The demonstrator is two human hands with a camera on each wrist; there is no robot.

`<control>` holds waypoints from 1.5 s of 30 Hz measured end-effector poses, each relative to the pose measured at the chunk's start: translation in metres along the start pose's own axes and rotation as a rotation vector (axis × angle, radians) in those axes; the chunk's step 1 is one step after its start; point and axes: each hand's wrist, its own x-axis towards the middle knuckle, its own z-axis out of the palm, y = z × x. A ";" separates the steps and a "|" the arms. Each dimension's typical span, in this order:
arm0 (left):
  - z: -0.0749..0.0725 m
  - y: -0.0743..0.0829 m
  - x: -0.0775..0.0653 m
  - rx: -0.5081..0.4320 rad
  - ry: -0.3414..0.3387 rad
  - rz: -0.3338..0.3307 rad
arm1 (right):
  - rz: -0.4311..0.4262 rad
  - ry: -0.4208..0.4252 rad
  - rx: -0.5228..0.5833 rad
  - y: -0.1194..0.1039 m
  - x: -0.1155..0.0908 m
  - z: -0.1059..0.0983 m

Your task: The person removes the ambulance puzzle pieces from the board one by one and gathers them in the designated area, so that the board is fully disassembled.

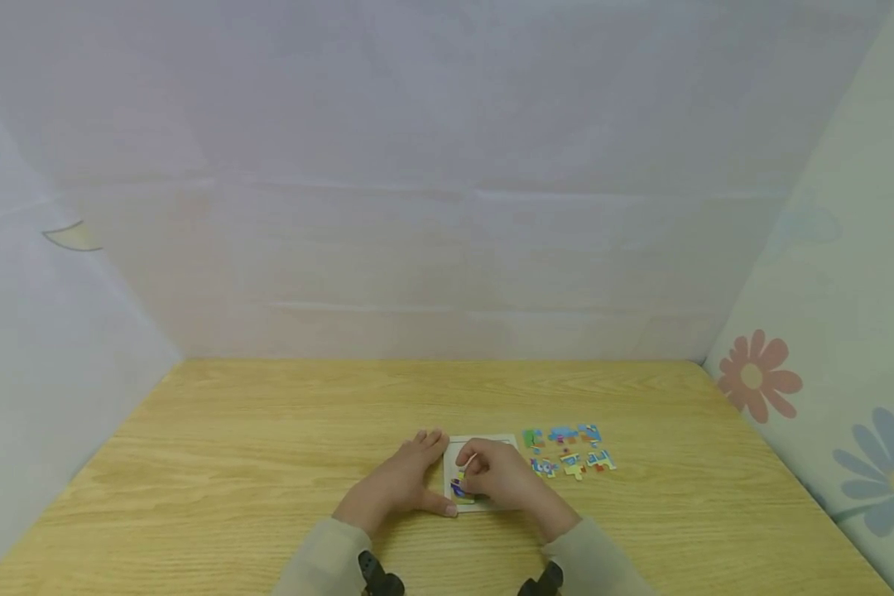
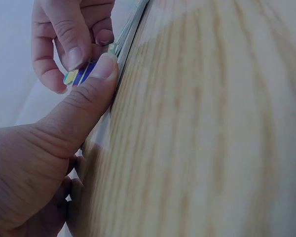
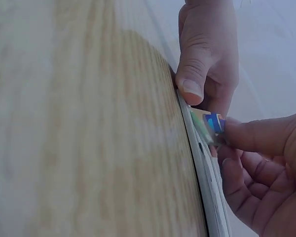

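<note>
A white puzzle tray (image 1: pixel 492 438) lies flat on the table between the two hands. My left hand (image 1: pixel 395 482) rests along its left edge, fingers stretched out and thumb at the near left corner. With thumb and fingers, my right hand (image 1: pixel 502 473) pinches a colourful puzzle piece (image 1: pixel 459 490) over the tray's near left part. In the right wrist view this piece (image 3: pixel 214 122) shows blue and is tilted up from the tray. The left thumb (image 2: pixel 103 69) is right beside it in the left wrist view. The right hand covers much of the tray's inside.
Several loose puzzle pieces (image 1: pixel 572 465) lie in two rough rows on the wooden table (image 1: pixel 253 447), just right of the tray. Pale cloth walls (image 1: pixel 447 248) stand behind the table and at both sides, with a red flower print (image 1: pixel 751 377) on the right one.
</note>
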 end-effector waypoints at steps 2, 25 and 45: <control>0.000 -0.001 0.001 0.001 -0.001 -0.003 | 0.005 0.008 0.019 0.000 0.000 -0.001; -0.001 0.003 0.000 -0.023 -0.002 -0.013 | 0.051 0.153 0.197 -0.017 -0.022 -0.030; 0.001 -0.002 0.001 0.007 -0.002 -0.003 | 0.102 0.218 0.293 0.001 -0.045 -0.052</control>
